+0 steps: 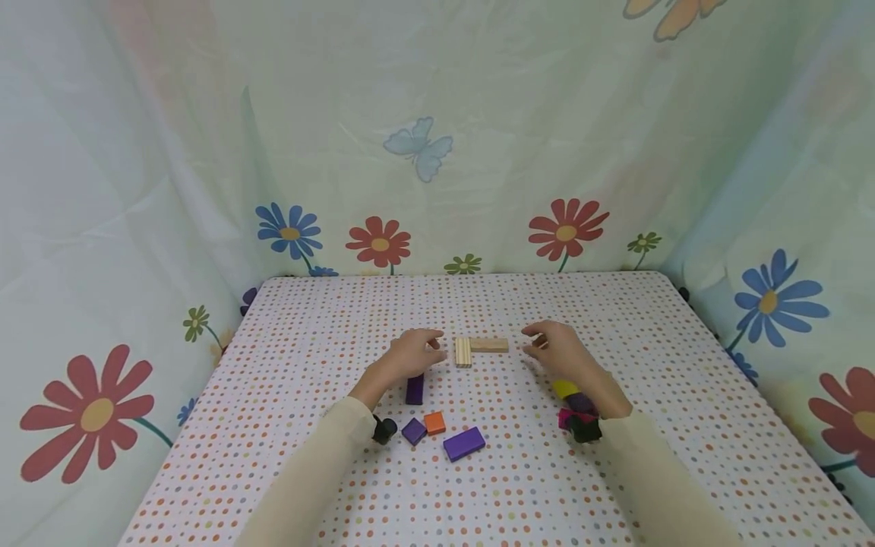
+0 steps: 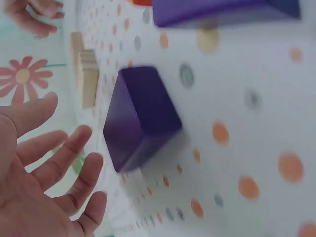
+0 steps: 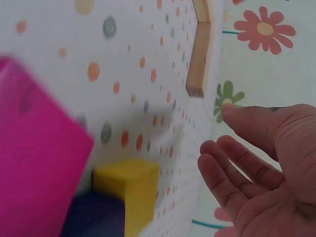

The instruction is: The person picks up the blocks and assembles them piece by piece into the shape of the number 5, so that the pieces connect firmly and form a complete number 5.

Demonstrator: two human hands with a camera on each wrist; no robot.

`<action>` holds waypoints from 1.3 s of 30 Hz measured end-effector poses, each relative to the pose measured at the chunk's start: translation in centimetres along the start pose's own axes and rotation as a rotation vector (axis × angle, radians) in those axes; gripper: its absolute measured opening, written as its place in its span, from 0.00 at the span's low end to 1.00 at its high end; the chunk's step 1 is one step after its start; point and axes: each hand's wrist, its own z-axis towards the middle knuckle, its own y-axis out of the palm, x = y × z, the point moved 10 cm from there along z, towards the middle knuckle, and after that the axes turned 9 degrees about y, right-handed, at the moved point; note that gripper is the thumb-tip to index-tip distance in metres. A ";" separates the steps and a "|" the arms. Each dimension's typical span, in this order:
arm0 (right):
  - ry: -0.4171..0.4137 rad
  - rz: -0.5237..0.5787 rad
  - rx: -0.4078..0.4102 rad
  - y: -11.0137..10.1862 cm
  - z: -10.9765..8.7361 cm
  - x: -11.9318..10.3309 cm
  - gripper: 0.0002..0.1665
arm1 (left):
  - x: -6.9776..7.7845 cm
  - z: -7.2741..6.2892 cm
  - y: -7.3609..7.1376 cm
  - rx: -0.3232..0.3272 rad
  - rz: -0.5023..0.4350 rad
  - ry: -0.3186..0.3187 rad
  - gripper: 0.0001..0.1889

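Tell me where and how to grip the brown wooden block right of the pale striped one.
Probably best: pinch the brown block across its long sides near its right end, coming from the right with the right hand. It lies left to right, that end free and facing the hand, while the pale striped block crowds its left end.

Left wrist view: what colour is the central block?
The central block is purple, clearest in the left wrist view.

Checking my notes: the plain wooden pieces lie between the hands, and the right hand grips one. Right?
No: the right hand holds nothing; the head view shows it apart from the plain wooden pieces, which lie between it and the left hand.
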 end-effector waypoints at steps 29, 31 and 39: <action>0.108 -0.146 0.068 -4.0 -7.4 10.0 0.22 | -2.2 -7.2 -0.6 0.004 -0.022 0.027 0.29; 0.102 -0.152 0.072 -4.2 -7.9 10.2 0.22 | -2.1 -7.4 -0.5 -0.003 -0.023 0.030 0.30; 0.080 -0.084 0.040 -4.4 -9.6 10.6 0.27 | -2.2 -7.8 -0.3 -0.004 -0.008 0.017 0.32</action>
